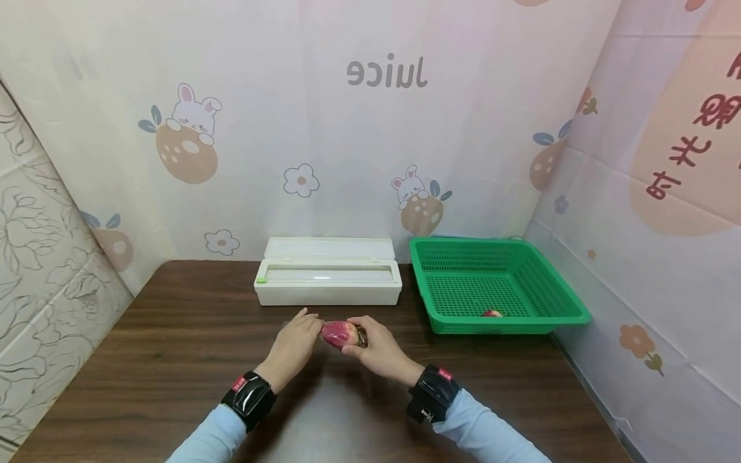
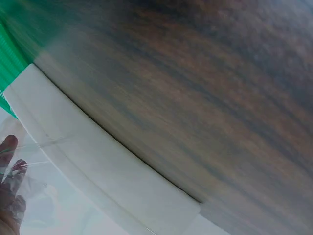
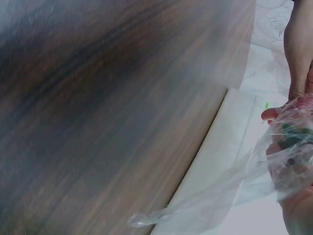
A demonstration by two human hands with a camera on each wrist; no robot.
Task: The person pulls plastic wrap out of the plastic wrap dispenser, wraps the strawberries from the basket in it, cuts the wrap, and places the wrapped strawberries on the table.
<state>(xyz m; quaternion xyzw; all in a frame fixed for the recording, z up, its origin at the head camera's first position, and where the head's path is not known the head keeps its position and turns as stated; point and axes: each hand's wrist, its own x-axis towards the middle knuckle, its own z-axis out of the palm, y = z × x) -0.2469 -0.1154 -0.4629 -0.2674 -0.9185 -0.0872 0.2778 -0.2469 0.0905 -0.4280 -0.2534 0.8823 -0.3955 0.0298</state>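
A red fruit (image 1: 338, 334) with a paler, dark green end is between both hands above the table. Clear cling film (image 3: 210, 200) wraps it and trails off in a loose, twisted tail in the right wrist view. My right hand (image 1: 379, 347) grips the fruit near its green end, thumb in front and fingers behind. At the fruit's red tip, my left hand (image 1: 295, 344) holds on from the left; its thumb is hidden in the head view. In the left wrist view, fingers (image 2: 18, 169) show behind film at the left edge.
Behind the hands stands a white cling film box (image 1: 327, 294), its lid raised. To its right, a green plastic basket (image 1: 428, 308) holds a red fruit (image 1: 492, 314), mostly hidden by the rim. Printed curtains hang behind and beside the dark wooden table (image 1: 173, 347).
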